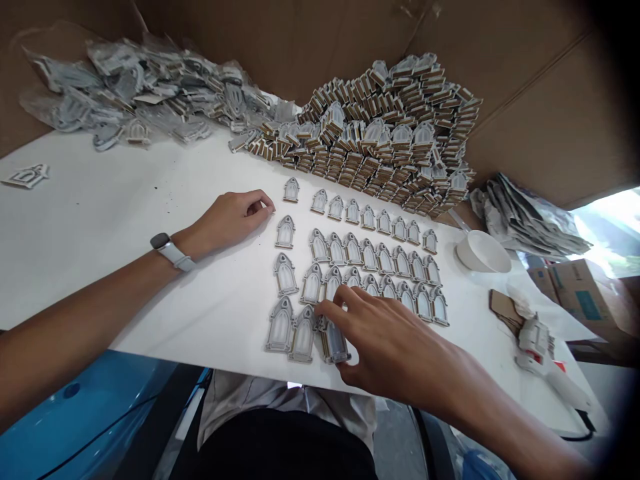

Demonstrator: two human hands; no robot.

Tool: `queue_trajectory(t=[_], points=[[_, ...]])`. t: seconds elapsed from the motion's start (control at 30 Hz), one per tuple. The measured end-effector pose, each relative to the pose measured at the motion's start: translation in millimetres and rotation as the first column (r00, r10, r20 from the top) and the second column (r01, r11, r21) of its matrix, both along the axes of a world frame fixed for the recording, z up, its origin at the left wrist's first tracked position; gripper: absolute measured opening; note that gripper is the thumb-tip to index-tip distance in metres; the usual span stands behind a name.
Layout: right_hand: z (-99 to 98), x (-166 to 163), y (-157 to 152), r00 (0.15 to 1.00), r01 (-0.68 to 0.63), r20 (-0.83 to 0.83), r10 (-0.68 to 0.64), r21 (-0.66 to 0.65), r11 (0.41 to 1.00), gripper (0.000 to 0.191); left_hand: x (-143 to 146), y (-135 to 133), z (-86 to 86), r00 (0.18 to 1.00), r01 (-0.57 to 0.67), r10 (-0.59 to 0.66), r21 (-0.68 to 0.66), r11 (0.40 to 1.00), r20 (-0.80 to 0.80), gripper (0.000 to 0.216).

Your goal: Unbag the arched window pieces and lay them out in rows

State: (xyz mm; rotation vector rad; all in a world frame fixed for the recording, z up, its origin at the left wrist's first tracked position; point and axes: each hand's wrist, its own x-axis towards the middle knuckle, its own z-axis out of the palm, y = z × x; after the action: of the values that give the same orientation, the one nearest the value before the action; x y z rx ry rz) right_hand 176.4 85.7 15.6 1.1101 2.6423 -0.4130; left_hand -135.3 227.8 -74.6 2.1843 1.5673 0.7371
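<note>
My right hand [383, 333] grips a grey arched window-shaped piece [334, 345] by its sides, thumb at its lower end and fingers at its top. This piece is at the near end of several rows of similar pieces on the white table; my hand and forearm cover part of the nearest row. Just left of it lie two more arched pieces, one of them a flat arched piece [303, 335]. My left hand [235, 217] rests on the table left of the rows, fingers curled and thumb against the index fingertip, with nothing visible in the pinch. A single arched piece [285, 232] lies beside it.
A tall stack of arched pieces [390, 133] stands at the back, beside a heap of plastic-bagged pieces [150, 90]. To the right are a white bowl [483, 252], a glue gun [537, 343] and a brown block [504, 310]. A loose piece [29, 176] lies far left.
</note>
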Motion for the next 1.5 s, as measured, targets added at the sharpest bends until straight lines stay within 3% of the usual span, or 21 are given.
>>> queue_trajectory(t=[0.17, 0.3, 0.77, 1.03, 1.5], points=[[-10.4, 4.0, -3.2, 0.999, -0.009, -0.034, 0.010, 0.039, 0.999, 0.064, 0.1, -8.3, 4.1, 0.950, 0.207, -0.154, 0.177, 0.962, -0.273, 0.034], [-12.1, 0.9, -3.6, 1.000, -0.028, -0.005, 0.029, 0.067, 0.997, 0.065, 2.6, -13.6, 7.5, 0.862, 0.332, -0.230, 0.159, 0.930, -0.451, 0.042], [-12.3, -4.2, -3.2, 0.999, -0.039, 0.014, 0.038, 0.068, 0.997, 0.059, 3.2, -15.9, 9.0, 0.905, 0.312, -0.253, 0.128, 0.941, -0.342, 0.039], [-8.9, -7.6, -3.8, 0.997, -0.054, 0.060, 0.049, 0.083, 0.995, 0.050, 4.3, -17.0, 10.2, 0.818, 0.355, -0.226, 0.154, 0.922, -0.530, 0.049], [-7.4, -11.7, -3.8, 0.997, -0.051, 0.065, 0.046, 0.083, 0.995, 0.045, 4.1, -18.1, 11.6, 0.780, 0.378, -0.204, 0.186, 0.907, -0.592, 0.048]])
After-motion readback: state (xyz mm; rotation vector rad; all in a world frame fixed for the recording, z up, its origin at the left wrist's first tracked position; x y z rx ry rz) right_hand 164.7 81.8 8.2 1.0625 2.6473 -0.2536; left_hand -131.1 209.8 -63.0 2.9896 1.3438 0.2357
